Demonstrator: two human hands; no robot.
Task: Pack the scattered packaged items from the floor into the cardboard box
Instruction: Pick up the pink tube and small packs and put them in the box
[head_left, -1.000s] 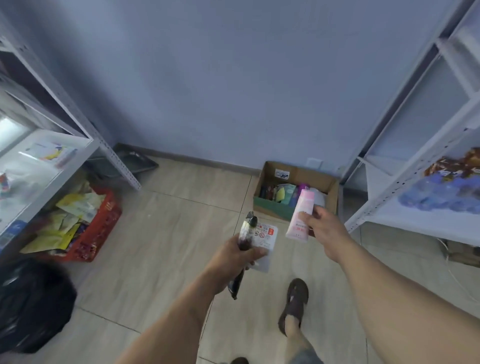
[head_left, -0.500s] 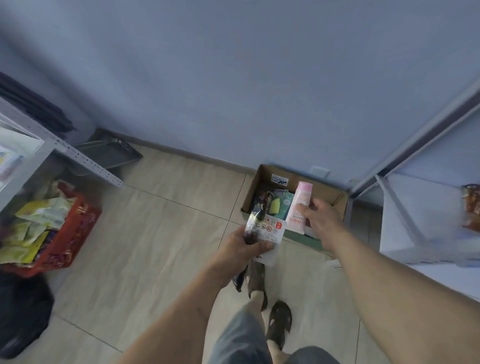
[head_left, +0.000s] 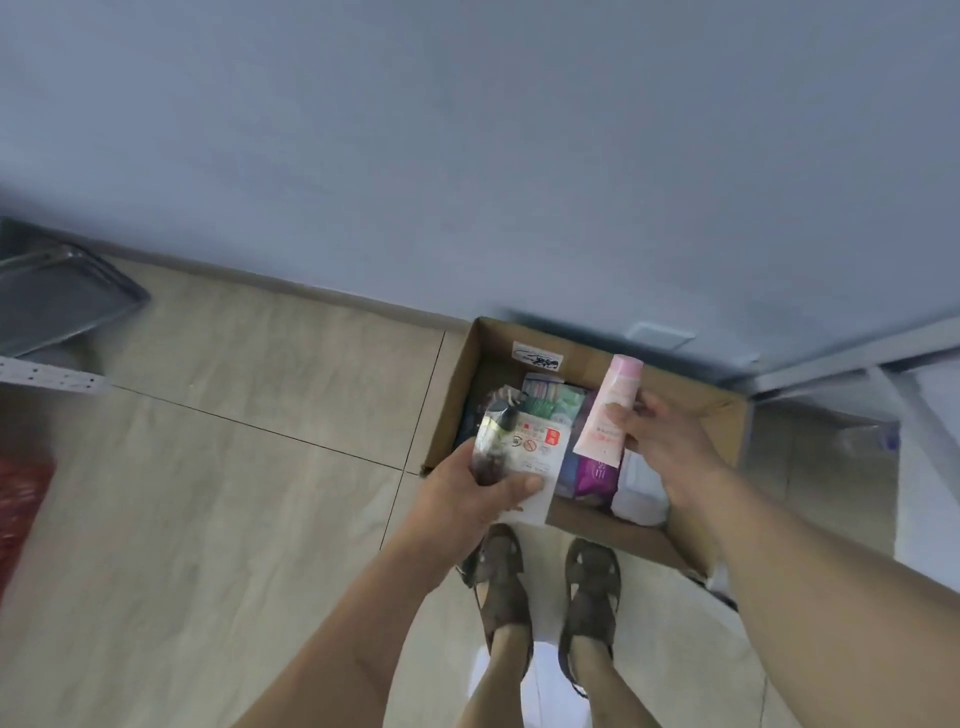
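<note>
An open cardboard box (head_left: 452, 400) stands on the floor against the wall, holding several colourful packets. My left hand (head_left: 467, 493) grips a white carded packet with a dark item on it (head_left: 524, 457), held above the box's near left corner. My right hand (head_left: 670, 452) holds a pink tube (head_left: 610, 410) upright over the box's middle. A purple packet (head_left: 595, 475) and a white item (head_left: 636, 488) lie inside beneath the tube.
My two sandalled feet (head_left: 545, 582) stand right at the box's near wall. A grey metal tray (head_left: 57, 296) lies at the far left by the wall. A red basket edge (head_left: 21, 499) shows at the left. White shelving (head_left: 883, 384) rises at the right.
I have stepped up to the box, which now sits directly below my hands. Both hands carried their items forward over its opening. The shelves and basket slid out toward the frame edges.
</note>
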